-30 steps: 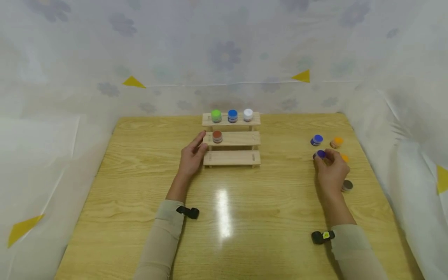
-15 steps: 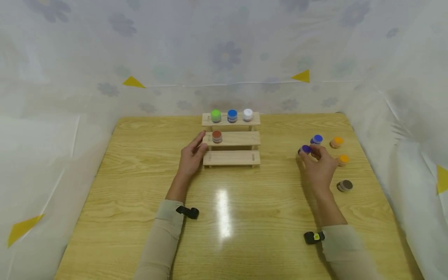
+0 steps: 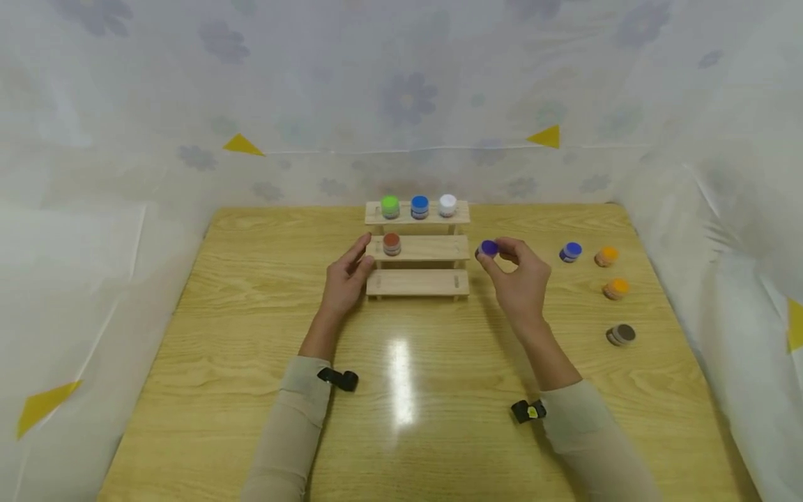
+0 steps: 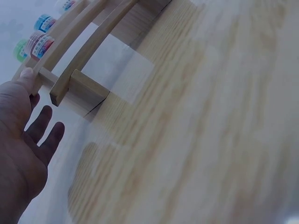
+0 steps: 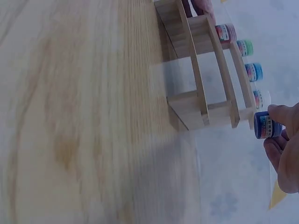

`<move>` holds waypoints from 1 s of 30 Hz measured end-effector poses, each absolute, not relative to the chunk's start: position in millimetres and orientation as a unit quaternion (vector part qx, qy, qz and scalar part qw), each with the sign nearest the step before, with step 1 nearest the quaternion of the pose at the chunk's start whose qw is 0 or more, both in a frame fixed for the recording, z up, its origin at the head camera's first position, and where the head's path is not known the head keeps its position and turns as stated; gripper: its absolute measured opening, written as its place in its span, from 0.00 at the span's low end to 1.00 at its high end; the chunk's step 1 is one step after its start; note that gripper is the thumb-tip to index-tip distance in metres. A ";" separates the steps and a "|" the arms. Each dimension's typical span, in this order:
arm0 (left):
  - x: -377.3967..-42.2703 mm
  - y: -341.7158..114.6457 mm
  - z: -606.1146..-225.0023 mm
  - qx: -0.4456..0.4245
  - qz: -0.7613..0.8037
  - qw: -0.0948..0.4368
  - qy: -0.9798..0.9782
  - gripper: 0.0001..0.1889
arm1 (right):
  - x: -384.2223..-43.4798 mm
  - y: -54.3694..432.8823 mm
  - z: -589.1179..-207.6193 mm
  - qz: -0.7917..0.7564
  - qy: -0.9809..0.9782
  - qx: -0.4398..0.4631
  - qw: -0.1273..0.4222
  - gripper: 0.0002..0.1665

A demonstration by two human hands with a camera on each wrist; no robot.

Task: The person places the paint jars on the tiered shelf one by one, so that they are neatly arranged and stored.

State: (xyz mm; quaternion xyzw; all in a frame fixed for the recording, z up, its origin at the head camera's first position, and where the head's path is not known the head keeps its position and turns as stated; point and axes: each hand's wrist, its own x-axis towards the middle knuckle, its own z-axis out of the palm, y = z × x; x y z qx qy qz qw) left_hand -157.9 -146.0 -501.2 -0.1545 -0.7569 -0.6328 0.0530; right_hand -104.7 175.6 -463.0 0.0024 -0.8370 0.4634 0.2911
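Between thumb and fingers my right hand (image 3: 523, 282) pinches a small paint jar with a dark purple lid (image 3: 487, 249), held up just right of a three-step wooden rack (image 3: 417, 282). The right wrist view shows that jar (image 5: 266, 126) tilted, its label facing the camera. My left hand (image 3: 343, 282) touches the left end of the rack's middle step, the thumb against its edge in the left wrist view and the other fingers loose. On that step sits a brown-lidded jar (image 3: 392, 244). Green (image 3: 390, 207), blue (image 3: 419, 207) and white-lidded (image 3: 447, 205) jars stand along the top step.
At the right of the wooden table (image 3: 414, 453) stand a blue-lidded jar (image 3: 571, 252), two orange-lidded jars, one farther back (image 3: 606, 256) and one nearer (image 3: 616, 288), and a dark-lidded jar (image 3: 621, 335). A flowered sheet (image 3: 408, 139) rises behind the table.
My right hand has carried the purple-lidded jar leftward from the group at the right to beside the rack. The left hand stays at the rack's left end.
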 end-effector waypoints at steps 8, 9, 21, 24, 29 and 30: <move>-160.1 -143.8 -499.2 -0.150 -0.636 0.043 -0.756 0.26 | -124.1 134.1 -453.4 0.489 -0.827 0.037 0.275 0.22; -160.3 -143.5 -499.1 -0.151 -0.636 0.044 -0.755 0.25 | -126.6 129.2 -453.1 0.491 -0.827 0.038 0.271 0.22; -159.7 -142.3 -501.6 -0.143 -0.640 0.043 -0.753 0.25 | -147.9 89.5 -465.2 0.467 -0.846 0.054 0.251 0.22; -159.2 -142.2 -502.3 -0.139 -0.640 0.042 -0.754 0.26 | -148.9 85.2 -469.0 0.469 -0.848 0.047 0.243 0.21; -158.3 -142.9 -502.5 -0.138 -0.637 0.045 -0.757 0.26 | -150.9 80.0 -472.8 0.471 -0.849 0.035 0.237 0.22; -158.2 -143.3 -502.3 -0.137 -0.637 0.045 -0.757 0.26 | -151.1 79.2 -472.9 0.473 -0.848 0.035 0.237 0.22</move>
